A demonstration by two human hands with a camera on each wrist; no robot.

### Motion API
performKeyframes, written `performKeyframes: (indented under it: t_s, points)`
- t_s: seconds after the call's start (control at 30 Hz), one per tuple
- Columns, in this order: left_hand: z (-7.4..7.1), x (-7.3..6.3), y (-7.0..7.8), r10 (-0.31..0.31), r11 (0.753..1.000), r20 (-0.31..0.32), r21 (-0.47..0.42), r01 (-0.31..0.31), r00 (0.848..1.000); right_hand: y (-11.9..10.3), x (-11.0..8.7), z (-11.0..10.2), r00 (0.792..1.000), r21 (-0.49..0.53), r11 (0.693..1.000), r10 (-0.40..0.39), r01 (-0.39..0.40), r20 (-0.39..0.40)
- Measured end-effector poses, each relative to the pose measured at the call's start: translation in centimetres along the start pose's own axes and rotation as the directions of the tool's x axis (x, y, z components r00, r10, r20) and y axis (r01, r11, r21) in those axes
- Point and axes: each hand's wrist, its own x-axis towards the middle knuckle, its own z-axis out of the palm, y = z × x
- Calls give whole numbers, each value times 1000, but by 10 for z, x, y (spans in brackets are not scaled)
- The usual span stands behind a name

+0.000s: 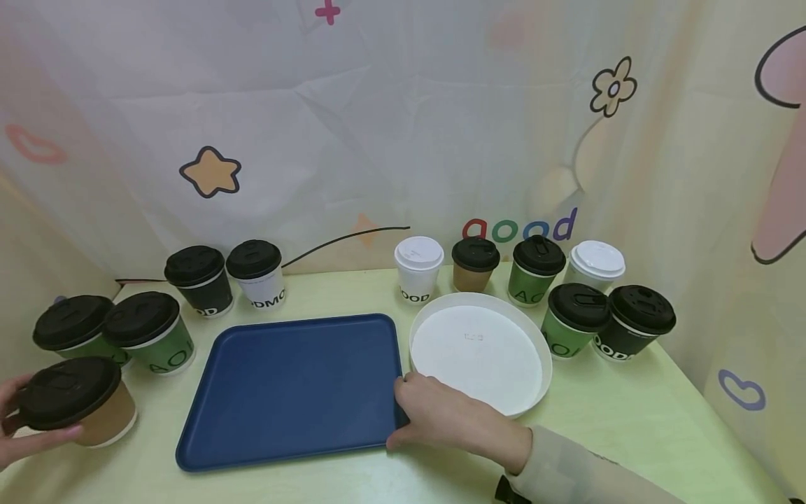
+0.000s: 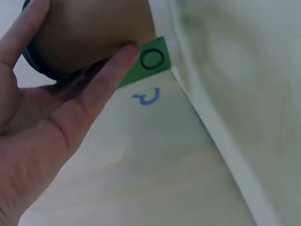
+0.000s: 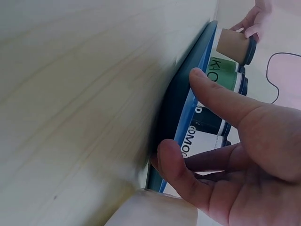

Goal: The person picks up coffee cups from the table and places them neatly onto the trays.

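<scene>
At the far left my left hand (image 1: 25, 446) holds a brown paper cup (image 1: 112, 418) with a black lid, thumb along its near side and fingers on the other side. The left wrist view shows the thumb against the brown wall (image 2: 94, 28). My right hand (image 1: 441, 413) grips the right edge of an empty blue rectangular tray (image 1: 290, 392) near its front corner. In the right wrist view the thumb and a bent finger lie at the tray's rim (image 3: 188, 113). Two green cups with black lids, including the nearer one (image 1: 166, 346), stand just behind the brown cup.
A round white tray (image 1: 544, 350) sits right of the blue tray. Behind the blue tray stand a black cup (image 1: 208, 295) and a white cup (image 1: 264, 288) with black lids. Several more lidded cups, including a small white one (image 1: 417, 280), line the back right. A printed curtain (image 1: 378, 140) hangs behind.
</scene>
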Motion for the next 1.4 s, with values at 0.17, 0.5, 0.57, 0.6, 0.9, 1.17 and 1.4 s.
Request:
performKeyframes:
  t_s: [0.17, 0.5, 0.57, 0.6, 0.9, 1.17, 1.4]
  points:
    - [4, 5, 10, 26, 998, 161, 47, -34, 987, 0, 1, 0, 1000, 6, 1000, -5, 5, 0]
    - [25, 27, 99, -91, 989, 493, 148, 20, 865, -1, 2, 0, 1000, 5, 1000, 19, -20, 15]
    - [33, 29, 109, -64, 992, 521, 128, -4, 851, -1, 2, 1, 1000, -1, 1000, 17, -17, 14]
    - [37, 30, 113, -49, 993, 529, 119, -17, 847, -2, 2, 1, 1000, -3, 1000, 15, -15, 11]
    - [73, 50, 141, 71, 997, 574, -11, -79, 815, -3, 4, 3, 1000, -24, 1000, -11, 11, -2]
    - [95, 65, 163, 81, 997, 619, -50, -64, 781, -2, 6, 4, 1000, -19, 1000, -24, 24, -3]
    - [119, 72, 172, 181, 981, 636, -167, -95, 750, -2, 6, 3, 1000, -17, 1000, -17, 18, 9]
